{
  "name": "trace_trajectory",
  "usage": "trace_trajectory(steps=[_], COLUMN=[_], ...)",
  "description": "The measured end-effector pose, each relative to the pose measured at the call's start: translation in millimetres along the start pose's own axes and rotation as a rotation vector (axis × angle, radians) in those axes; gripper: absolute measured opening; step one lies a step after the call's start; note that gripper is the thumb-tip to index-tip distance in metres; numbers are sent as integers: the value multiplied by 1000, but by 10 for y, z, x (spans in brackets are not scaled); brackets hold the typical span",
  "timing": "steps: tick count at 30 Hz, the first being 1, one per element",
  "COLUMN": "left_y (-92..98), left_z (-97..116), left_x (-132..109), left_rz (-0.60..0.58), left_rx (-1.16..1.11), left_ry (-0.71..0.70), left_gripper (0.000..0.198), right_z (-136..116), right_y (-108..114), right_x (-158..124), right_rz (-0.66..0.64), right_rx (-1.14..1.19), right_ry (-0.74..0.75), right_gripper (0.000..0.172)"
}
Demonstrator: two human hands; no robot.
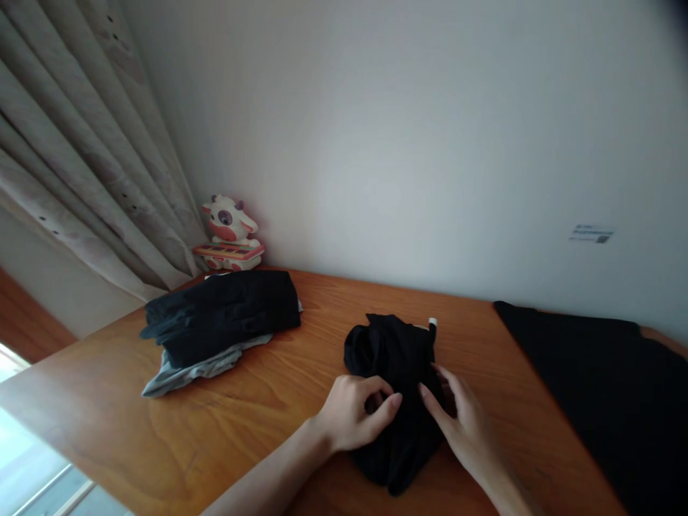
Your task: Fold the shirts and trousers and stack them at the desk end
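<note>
A bunched black garment (395, 344) lies in loose folds on the wooden table in front of me. At its upper right corner a small white bit sticks up, too small to name. My left hand (357, 412) is curled over the garment's left side, thumb and forefinger pinching toward the black cloth. From the right, my right hand (456, 408) grips the garment's edge, with the thumb on top and the fingers along the side. Part of the fingertips is lost against the dark fabric.
Folded dark clothes (231, 315) lie on a grey cloth (207, 369) at the left of the table (252, 430). Behind them stands a cow-shaped toy keyboard (231, 233). A black cloth (596, 387) is spread flat at the right. A curtain (97, 143) hangs at the left.
</note>
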State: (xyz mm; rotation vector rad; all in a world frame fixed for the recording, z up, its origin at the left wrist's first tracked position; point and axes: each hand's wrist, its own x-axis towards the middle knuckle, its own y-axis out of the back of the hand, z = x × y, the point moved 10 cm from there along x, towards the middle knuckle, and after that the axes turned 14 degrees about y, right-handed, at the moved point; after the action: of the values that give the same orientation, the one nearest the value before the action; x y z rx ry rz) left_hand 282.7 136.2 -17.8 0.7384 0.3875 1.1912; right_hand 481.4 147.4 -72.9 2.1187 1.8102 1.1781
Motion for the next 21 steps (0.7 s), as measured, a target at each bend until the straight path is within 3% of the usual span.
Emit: trace_trajectory(steps=[2,4,7,10,13,17,21], left_y=[67,123,151,143,179,395,764], left_z=[26,8,-161,-285,-325,-462,-686], left_x=[-21,-29,13,77,131,153,102], left_rz=[126,221,240,193,190,304,536], left_rx=[45,94,112,139,107,-208,-632], left_ry=[31,78,230,298,266,263,291], left_gripper=[33,50,63,40,16,20,29], right_z=[-89,-217,-376,-337,-189,-73,-42], right_y=[7,38,41,17,47,328,685], right_x=[11,18,16,5,-9,19,25], right_rz=[25,67,89,91,127,293,497], right_rx=[58,64,117,202,249,199,213], right_ry=[73,158,231,151,36,-11,-47], right_gripper=[49,36,21,14,19,20,23])
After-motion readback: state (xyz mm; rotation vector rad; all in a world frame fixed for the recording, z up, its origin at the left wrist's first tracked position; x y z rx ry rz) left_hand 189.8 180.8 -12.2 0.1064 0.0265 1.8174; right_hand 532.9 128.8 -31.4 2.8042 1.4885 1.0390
